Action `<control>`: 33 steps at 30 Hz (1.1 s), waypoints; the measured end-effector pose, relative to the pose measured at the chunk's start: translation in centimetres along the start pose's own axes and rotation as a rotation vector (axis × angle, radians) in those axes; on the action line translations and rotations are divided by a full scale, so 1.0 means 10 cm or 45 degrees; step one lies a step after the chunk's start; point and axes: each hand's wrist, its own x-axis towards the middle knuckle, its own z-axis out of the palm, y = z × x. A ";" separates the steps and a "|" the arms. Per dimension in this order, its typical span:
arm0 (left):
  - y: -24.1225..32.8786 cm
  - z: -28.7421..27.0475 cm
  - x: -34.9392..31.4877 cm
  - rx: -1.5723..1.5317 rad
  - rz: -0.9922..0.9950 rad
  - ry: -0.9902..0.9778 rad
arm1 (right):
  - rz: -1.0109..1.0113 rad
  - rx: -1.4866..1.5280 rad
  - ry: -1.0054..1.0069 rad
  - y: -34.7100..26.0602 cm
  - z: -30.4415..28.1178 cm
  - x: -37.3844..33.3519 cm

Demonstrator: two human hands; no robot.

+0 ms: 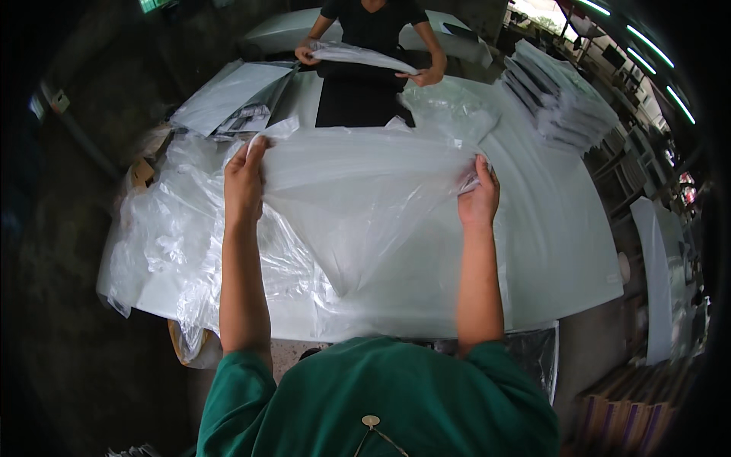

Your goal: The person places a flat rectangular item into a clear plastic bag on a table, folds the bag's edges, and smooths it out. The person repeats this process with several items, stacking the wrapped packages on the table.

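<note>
A clear plastic bag (358, 171) is stretched between my two hands above the white table. My left hand (245, 179) grips its left upper corner, fingers closed on the film. At the right upper corner, my right hand (480, 194) pinches the gathered plastic. The middle of the film sags to a point near the table. Beside my left forearm lies a crumpled heap of clear plastic bags (167, 240). Across the table a person in a black shirt holds a folded white plastic-wrapped piece (365, 57) in both hands.
Bare tabletop (560, 244) extends to my right. A stack of plastic-wrapped flat packs (560, 99) sits at the far right, and flat sheets (236, 95) at the far left. A black panel (358, 103) lies before the other person. Cardboard (628, 407) stands at the lower right.
</note>
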 end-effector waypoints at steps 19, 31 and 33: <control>0.40 -0.39 0.12 0.188 0.404 -0.037 | -0.213 -0.749 -0.911 -0.48 0.45 -0.16; 0.30 -0.45 0.01 0.297 0.095 -0.255 | -0.325 -0.355 -0.032 -0.56 0.32 -0.03; 0.35 -0.44 0.00 0.172 0.195 -0.213 | -0.396 -0.456 -0.014 -0.59 0.31 -0.03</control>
